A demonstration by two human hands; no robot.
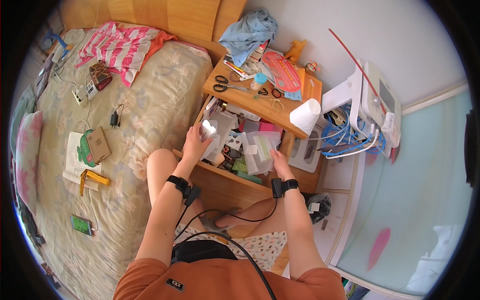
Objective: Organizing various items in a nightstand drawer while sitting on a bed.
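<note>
My left hand (195,140) grips a small clear plastic packet (207,130) with a shiny, whitish surface, above the left side of an open wooden drawer (225,173). Over the drawer's right side, my right hand (280,164) holds a translucent plastic pouch (259,150) by its edge. Something pale green and a white piece show through the pouch. Below the hands the drawer is crowded with small items, among them a pink item (270,128), a card with dark round prints (234,141) and green packets (242,165). The pouch hides part of the contents.
On the nightstand top (240,98) lie black-handled scissors (225,85), a blue-lidded jar (258,81), a toilet roll (305,115) and a red fan (282,71). Blue cables (347,131) hang at a white stand on the right. A bed (150,112) is at left, bearing a phone (81,225).
</note>
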